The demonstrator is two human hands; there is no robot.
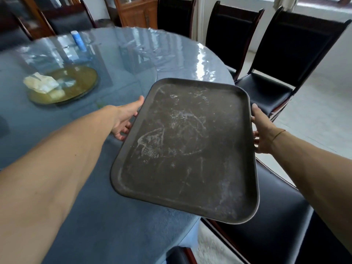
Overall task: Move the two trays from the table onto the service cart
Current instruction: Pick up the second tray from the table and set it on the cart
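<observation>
A dark brown rectangular tray (pixel 188 149) with whitish scuff marks is held in the air over the right edge of the round table (pixel 91 197). My left hand (pixel 126 119) grips its left rim, thumb on top and fingers underneath. On the opposite rim, my right hand (pixel 262 130) holds on the same way. The tray carries nothing and tilts slightly toward me. Only this one tray is in view, and no service cart shows.
The table has a blue cloth under a glossy cover. A glass turntable (pixel 62 84) with pale folded items sits at the left, a blue-and-white bottle (pixel 78 40) behind it. Black chairs (pixel 285 60) line the right side, one (pixel 276 225) close below the tray.
</observation>
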